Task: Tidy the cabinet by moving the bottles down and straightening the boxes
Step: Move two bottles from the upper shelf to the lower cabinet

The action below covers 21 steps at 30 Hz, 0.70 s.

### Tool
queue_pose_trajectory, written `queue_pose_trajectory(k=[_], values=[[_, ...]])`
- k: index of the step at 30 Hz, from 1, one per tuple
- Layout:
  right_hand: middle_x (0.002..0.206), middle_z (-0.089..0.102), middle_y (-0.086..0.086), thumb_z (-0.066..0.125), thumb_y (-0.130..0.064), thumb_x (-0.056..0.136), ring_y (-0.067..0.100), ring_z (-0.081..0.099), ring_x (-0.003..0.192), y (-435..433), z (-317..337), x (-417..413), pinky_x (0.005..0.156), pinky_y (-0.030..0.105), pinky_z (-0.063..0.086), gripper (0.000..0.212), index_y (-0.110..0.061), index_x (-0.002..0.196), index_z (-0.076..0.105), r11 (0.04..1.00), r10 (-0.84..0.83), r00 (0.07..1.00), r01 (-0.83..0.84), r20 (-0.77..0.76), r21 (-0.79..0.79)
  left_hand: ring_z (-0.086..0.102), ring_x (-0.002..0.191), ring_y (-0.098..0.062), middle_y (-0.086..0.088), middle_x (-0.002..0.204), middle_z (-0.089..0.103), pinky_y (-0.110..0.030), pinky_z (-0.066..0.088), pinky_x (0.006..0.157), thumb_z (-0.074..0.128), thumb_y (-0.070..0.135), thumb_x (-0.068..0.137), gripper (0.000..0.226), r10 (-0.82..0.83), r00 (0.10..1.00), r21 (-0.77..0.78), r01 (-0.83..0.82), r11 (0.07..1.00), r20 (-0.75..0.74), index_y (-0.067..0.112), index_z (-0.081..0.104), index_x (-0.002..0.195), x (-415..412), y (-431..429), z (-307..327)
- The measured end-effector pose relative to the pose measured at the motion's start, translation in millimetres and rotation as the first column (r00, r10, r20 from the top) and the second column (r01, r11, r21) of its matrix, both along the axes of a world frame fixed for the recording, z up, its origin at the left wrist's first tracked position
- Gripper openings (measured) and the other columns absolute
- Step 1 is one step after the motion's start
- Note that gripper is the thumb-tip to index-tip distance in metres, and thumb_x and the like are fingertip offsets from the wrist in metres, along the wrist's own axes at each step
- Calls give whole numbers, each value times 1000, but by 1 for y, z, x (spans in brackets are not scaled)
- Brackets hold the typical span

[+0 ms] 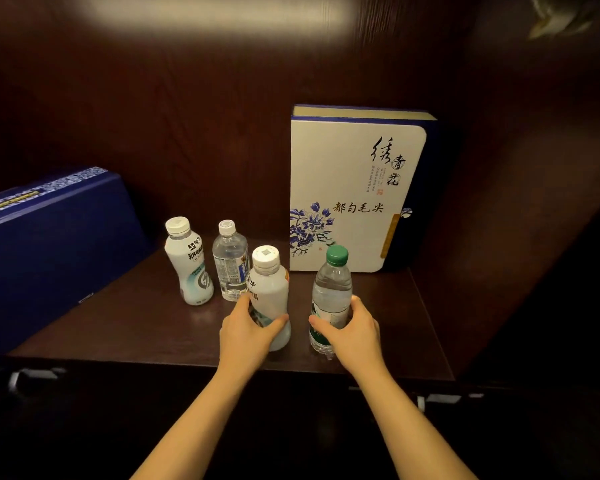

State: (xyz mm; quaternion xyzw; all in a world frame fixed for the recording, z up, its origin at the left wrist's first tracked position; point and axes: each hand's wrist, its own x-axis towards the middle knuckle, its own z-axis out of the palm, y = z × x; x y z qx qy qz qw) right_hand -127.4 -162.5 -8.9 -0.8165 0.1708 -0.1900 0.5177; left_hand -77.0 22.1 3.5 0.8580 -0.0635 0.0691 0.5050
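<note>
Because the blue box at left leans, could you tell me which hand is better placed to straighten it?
Left, probably: the left hand is nearer the blue box, once it frees the milk bottle; the right hand holds the green-capped water bottle.

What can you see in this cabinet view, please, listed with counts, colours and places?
white box: one, white with blue flowers, upright at back right.
blue box: one, dark blue, tilted at left.
milk bottles: two, white; one at back left, one in front.
water bottles: two, clear; white-capped at back, green-capped at front right.
shelf: one, dark brown wood, under everything.
left hand: fingers round the front milk bottle.
right hand: fingers round the green-capped water bottle.
</note>
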Motion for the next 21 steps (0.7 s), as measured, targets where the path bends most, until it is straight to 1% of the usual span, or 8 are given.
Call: queue_pose_trajectory(k=[2,6,10,13,16,19,21], values=[[98,69,-18,87,-43,66,-8,62,89,2,4,-19,69,8,45,50,-33,109,62,1000,-23,1000,23,5,7,65,103,-20,8,107,68,-44,52,88,83,39,68,52,-25,1000,-7,25,1000,14,24,60,111,-12,4,6],[98,70,-17,87,-43,65,-4,65,90,2,13,-60,73,15,51,53,-33,111,62,995,-90,996,89,20,33,64,103,-17,7,110,69,-45,52,89,83,40,67,54,-107,994,-35,108,994,25,22,61,113,-35,2,14],[93,71,-18,88,-40,65,-8,65,86,-7,19,-101,72,14,50,48,-34,105,62,983,-184,982,183,35,28,65,102,-14,10,109,69,-43,53,88,84,41,67,57,-200,979,-60,202,978,31,23,61,115,-59,-15,18],[90,70,-19,88,-42,65,-11,65,83,-19,23,-131,71,11,51,45,-37,101,60,968,-249,967,249,45,7,66,99,-11,11,107,70,-42,55,85,83,44,66,58,-272,962,-72,274,959,30,24,61,116,-78,-35,21],[90,70,-18,87,-44,65,-7,66,83,-35,26,-161,70,14,53,46,-37,101,59,946,-322,945,323,52,-10,66,99,-11,10,107,71,-43,55,86,81,45,66,57,-341,939,-74,343,936,34,24,61,115,-96,-60,23],[89,68,-21,87,-45,65,-12,63,80,-54,31,-190,63,4,47,47,-39,100,58,920,-389,920,391,54,-25,66,100,-10,11,109,70,-40,55,86,80,46,66,58,-405,913,-74,408,910,52,25,61,117,-114,-87,26],[90,68,-21,87,-46,65,-13,62,80,-68,34,-208,62,3,46,47,-39,102,58,902,-427,902,430,64,-34,65,102,-9,11,112,70,-37,55,87,79,46,66,61,-452,890,-68,455,888,61,25,60,120,-127,-106,28]])
